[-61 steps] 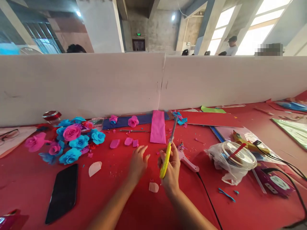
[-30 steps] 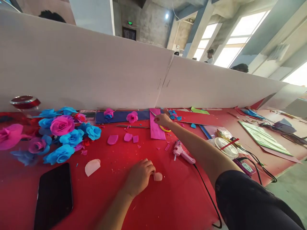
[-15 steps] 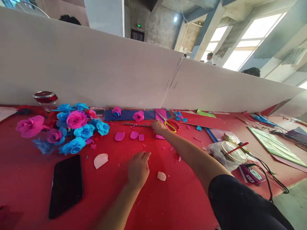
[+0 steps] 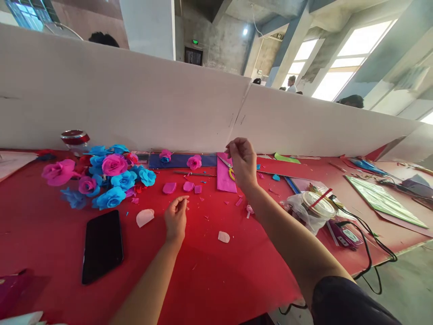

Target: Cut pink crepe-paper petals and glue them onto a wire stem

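Right hand (image 4: 241,163) curled (grip unclear) near scissors (image 4: 227,165); long axis diagonal, blades leftward, away.

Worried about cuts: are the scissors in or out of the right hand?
Out: the scissors lie on the pink sheet, partly hidden behind the right hand.

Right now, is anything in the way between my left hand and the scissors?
Yes: roughly between your left hand and the scissors, a small magenta piece lies on the table, and your right hand hides part of the yellow handle from view.
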### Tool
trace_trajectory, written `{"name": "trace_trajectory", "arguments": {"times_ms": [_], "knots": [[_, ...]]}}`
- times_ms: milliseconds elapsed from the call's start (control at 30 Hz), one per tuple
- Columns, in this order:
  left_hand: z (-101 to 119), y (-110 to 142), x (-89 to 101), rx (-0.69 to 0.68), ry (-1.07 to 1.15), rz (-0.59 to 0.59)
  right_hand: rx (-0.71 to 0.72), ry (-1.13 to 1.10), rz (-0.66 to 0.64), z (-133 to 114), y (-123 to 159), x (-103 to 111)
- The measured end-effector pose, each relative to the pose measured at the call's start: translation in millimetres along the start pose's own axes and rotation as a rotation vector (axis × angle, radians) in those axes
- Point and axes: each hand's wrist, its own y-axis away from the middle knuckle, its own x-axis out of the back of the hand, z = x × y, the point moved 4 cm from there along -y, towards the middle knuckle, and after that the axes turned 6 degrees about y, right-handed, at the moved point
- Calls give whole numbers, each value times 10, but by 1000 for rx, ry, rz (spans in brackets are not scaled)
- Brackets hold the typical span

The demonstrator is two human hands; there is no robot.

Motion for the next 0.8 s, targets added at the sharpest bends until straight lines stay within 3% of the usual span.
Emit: {"name": "trace_trajectory", "arguments": {"times_ms": [100, 167, 300, 367, 533, 800], "knots": [[76, 0, 12, 63, 101, -27, -16, -197, 102, -275, 105, 169], [130, 19, -8, 132, 141, -96, -69, -301, 170, -309, 244, 264], [261, 88, -100, 163, 250, -310, -369, -503, 254, 59, 704, 244], [308, 111, -127, 124, 336, -353, -526, -548, 274, 313, 960, 137], [287, 98, -88, 86, 390, -204, -668, -591, 274, 633, 1338, -71], [332, 96, -62, 113, 478, -100, -751, -524, 224, 701, 1445, -47]]}}
